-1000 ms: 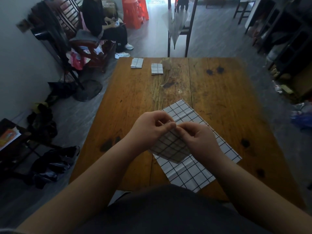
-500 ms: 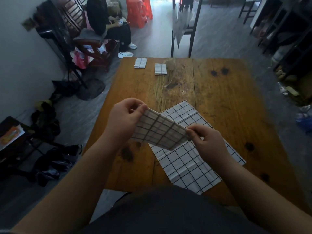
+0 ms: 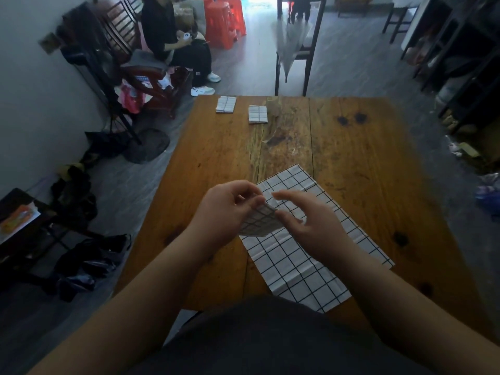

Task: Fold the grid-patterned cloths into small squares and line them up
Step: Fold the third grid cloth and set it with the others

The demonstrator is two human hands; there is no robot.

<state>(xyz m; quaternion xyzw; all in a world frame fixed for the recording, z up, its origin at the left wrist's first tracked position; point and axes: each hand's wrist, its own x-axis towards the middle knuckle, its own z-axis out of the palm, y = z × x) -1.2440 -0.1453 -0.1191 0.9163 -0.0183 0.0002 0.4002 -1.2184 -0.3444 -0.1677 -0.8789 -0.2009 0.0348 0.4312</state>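
Observation:
My left hand and my right hand hold a small folded grid-patterned cloth between them, just above the wooden table. My left fingers pinch its top edge; my right thumb and fingers grip its right side, index finger stretched over it. Beneath lies a larger grid cloth, spread flat at an angle near the table's front edge. Two small folded grid squares rest side by side at the far edge: one on the left, one to its right.
A crumpled clear plastic wrapper lies right of the far squares. A dark chair stands behind the table. A person sits on a wooden bench at the back left. Bags and clutter cover the floor on both sides.
The held cloth was stretched out between my hands half a second ago. Now my hands have come together and the cloth is folded shorter between them.

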